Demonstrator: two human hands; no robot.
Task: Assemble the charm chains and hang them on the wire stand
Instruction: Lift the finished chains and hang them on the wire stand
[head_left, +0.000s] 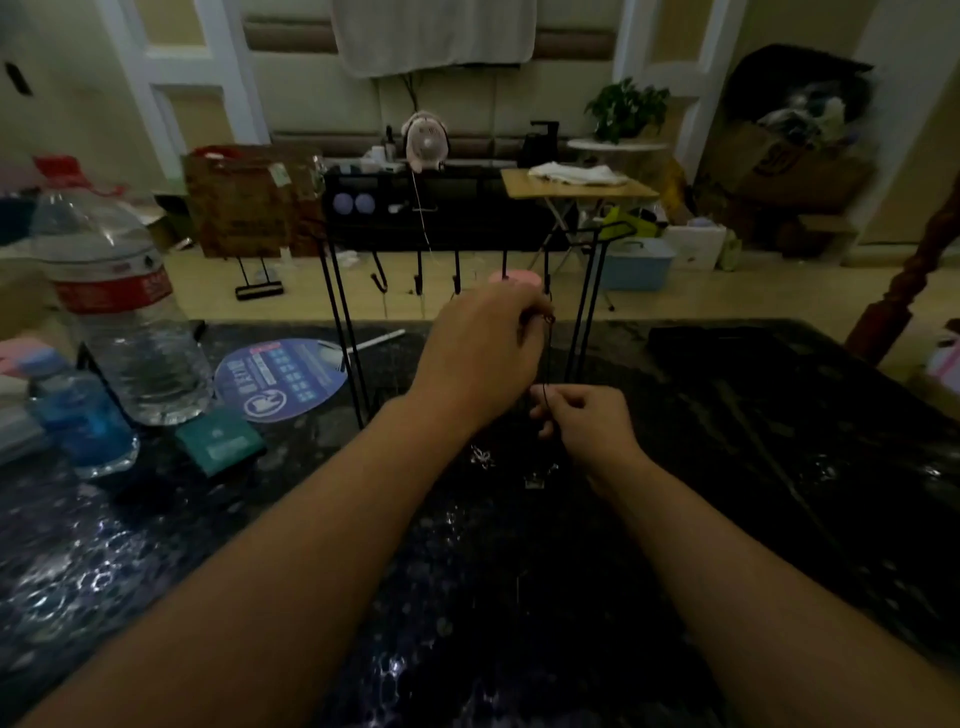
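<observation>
Stretching a thin dark chain (548, 358) taut before the wire stand (343, 322), left hand (483, 353) pinches its top, right hand (587, 421) its bottom (hanging likely next, needing a hook).

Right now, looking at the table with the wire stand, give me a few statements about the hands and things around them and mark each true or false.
1. The left hand pinches the upper end of a thin dark cord. True.
2. The right hand lies flat and open on the table. False: it pinches the cord's lower part.
3. The large water bottle stands right of the wire stand. False: it stands left.
4. A round blue fan lies on the table. True.
</observation>
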